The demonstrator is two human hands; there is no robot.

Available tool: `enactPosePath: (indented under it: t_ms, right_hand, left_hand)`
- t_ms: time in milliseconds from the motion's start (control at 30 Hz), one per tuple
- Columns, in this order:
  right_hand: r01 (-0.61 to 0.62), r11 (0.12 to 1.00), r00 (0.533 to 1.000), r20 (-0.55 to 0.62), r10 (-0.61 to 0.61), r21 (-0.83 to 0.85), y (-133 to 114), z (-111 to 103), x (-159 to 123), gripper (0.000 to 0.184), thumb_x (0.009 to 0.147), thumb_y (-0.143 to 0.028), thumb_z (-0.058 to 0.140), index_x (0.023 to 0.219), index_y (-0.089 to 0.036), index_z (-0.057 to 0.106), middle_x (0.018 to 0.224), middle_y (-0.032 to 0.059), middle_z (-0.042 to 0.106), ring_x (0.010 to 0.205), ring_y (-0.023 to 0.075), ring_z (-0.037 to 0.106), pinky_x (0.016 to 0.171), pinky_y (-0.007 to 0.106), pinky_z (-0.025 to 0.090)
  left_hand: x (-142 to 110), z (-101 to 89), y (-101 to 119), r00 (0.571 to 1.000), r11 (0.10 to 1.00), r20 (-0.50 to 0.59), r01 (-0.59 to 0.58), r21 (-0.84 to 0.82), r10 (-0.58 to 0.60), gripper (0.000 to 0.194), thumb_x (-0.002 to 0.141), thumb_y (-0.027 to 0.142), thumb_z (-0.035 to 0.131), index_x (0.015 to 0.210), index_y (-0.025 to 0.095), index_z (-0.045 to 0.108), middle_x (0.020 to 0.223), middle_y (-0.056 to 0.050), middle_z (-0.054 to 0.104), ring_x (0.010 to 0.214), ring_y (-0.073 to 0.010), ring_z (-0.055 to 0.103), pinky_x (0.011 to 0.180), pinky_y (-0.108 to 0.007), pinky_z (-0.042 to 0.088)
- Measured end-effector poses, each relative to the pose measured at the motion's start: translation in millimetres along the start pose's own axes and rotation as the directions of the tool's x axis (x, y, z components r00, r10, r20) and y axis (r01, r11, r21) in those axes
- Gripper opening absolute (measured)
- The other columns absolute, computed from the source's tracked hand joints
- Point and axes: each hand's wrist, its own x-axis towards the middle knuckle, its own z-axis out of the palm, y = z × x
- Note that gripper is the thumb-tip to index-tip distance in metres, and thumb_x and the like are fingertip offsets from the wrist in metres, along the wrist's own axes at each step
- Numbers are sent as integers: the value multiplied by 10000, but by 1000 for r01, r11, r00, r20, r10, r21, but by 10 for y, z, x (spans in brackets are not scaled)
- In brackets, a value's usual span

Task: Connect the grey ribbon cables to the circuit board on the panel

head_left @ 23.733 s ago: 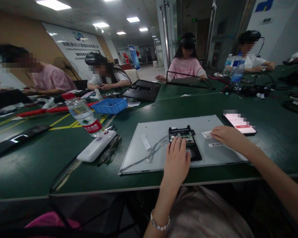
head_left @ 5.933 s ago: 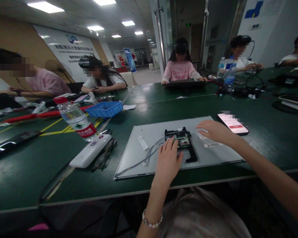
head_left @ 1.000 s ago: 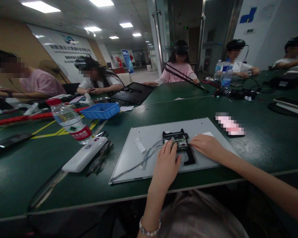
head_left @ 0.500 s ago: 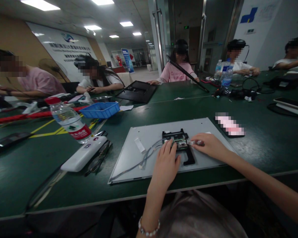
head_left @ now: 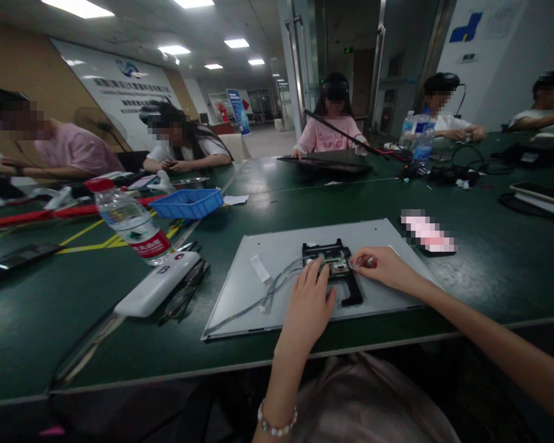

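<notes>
A flat grey panel [head_left: 240, 283] lies on the green table in front of me. On it sits a black bracket [head_left: 352, 289] with a green circuit board [head_left: 339, 268] in its frame. Thin grey cables [head_left: 277, 284] run from the board's left side across the panel. My left hand [head_left: 308, 298] rests with outstretched fingers over the board's left part, the fingertips touching there. At the bracket's right edge, my right hand [head_left: 383, 267] has thumb and fingers pinched together; what is between them is too small to make out.
Left of the panel are a white power bank [head_left: 159, 284], glasses [head_left: 184, 292], a water bottle [head_left: 133, 224] and a blue tray [head_left: 187, 204]. A phone [head_left: 427, 234] lies to the right. Across the table a person [head_left: 330, 132] handles a dark flat panel [head_left: 327, 165].
My right hand's fingers have shifted slightly at the bracket's edge, while my left hand stays put. Across the table, the person's dark panel has swung over to the right.
</notes>
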Motion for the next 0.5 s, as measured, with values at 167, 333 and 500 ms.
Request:
enactPosePath:
  t_ms: [167,333,500]
  right_hand:
    - [8,1000,999,-33,-8,3,7,-6,-19,172,791,-252,622,945,-199,677,842,28,703,711,158,633,627,263,474]
    - [21,997,994,-110,-28,-68,-28,-78,-82,196,810,-265,598,979,-199,672,861,37,697,699,158,633,661,288,503]
    - [27,998,986,-165,-37,-61,-59,-126,-111,197,837,-273,566,983,-196,673,937,58,707,767,179,653,692,314,523]
  left_hand:
    - [-8,-72,12,999,1000,-50,6,-2,-6,495,900,264,487,1369,173,360,1457,-121,380,1336,-268,358,1086,-464,330]
    - [-114,-364,-328,973,995,-211,97,-11,-97,456,924,314,448,1356,187,378,1413,-120,437,1298,-251,412,1075,-440,344]
    - [-314,-532,-866,939,959,-211,282,20,-272,466,894,370,479,1300,144,459,1274,-138,572,1171,-270,538,1005,-423,412]
